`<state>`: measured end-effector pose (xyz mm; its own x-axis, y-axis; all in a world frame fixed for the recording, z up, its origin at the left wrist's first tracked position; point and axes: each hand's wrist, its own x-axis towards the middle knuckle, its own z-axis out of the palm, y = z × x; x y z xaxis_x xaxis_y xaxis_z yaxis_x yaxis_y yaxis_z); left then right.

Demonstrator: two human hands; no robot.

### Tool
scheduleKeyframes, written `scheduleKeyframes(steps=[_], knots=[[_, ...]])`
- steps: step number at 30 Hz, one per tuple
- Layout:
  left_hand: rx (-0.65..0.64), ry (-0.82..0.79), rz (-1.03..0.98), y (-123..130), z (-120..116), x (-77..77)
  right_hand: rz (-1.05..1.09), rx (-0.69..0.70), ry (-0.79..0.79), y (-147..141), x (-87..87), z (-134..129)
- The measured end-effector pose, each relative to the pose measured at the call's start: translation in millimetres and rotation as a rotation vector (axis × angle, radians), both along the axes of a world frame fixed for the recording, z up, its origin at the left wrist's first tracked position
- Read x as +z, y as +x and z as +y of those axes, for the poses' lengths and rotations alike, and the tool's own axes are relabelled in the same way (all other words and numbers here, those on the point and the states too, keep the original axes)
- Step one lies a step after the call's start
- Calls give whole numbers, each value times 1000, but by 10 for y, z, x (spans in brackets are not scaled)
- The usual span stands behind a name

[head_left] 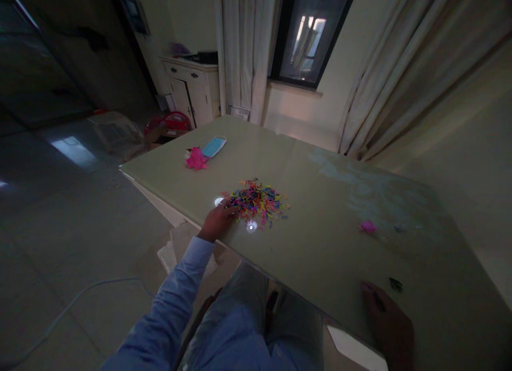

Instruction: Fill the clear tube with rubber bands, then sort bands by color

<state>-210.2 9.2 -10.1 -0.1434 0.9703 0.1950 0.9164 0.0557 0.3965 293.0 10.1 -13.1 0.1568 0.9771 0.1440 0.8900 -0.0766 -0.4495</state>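
Note:
A loose heap of small multicoloured rubber bands [256,200] lies on the tabletop. My left hand [218,220] reaches over the near edge to the heap's left side, its fingers stretched into the bands and slightly apart. At the lower right, my right hand [388,317] rests by the table edge with fingers curled; whatever they may hold is too dark to see. Just beyond it lies a small cluster of black bands [396,284]. A small pink piece [368,227] sits farther up the table.
The pale green table [304,243] has light smears at its right. A blue face mask [214,146] and a crumpled pink wrapper [196,158] lie at the far left. A white cabinet [198,91], a red object [176,120] and a cardboard box [160,135] stand behind. A cable [92,288] crosses the floor.

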Motion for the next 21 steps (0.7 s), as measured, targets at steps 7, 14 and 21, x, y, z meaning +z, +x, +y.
scheduleKeyframes(steps=[7, 14, 21], knots=[[52, -20, 12, 31, -50, 64, 7, -5, -9, 19, -26, 3], [118, -55, 30, 105, -28, 134, 18, -30, -49, 16, 14, -4], [144, -87, 72, 152, 0, 171, 14, -36, -40, -5, 13, -10]])
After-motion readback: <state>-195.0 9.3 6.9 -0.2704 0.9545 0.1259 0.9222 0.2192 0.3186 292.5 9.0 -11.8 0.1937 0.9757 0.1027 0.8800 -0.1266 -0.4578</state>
